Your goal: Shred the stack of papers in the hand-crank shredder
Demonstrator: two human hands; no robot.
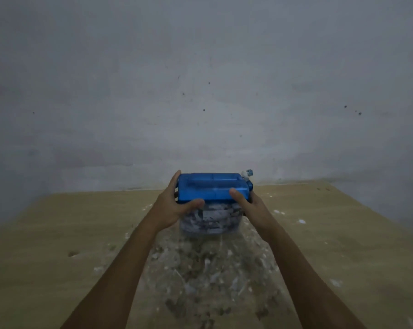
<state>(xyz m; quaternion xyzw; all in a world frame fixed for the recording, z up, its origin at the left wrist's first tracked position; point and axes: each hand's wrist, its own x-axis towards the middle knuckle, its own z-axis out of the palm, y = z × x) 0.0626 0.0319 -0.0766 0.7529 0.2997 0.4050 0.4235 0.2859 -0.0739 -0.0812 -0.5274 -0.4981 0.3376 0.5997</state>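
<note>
- Both bare forearms are reaching forward over the tan wooden table (pixel 58 233).
- The left hand (pixel 177 205) and right hand (pixel 250 205) are gripping the blue-lidded clear plastic hand-crank shredder (pixel 212 188), fingers curled around its sides, thumbs on the near lid edge.
- The shredder is sitting mid-table, bin packed with shreds; blurred paper scraps (pixel 207 276) are lying before it.

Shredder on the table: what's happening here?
A person grips the blue shredder head from both sides, left hand at its left end, right hand at its right end near the crank. The clear bin beneath is packed with shredded paper. More scraps litter the wooden table in front of it. No unshredded paper is in view.
</note>
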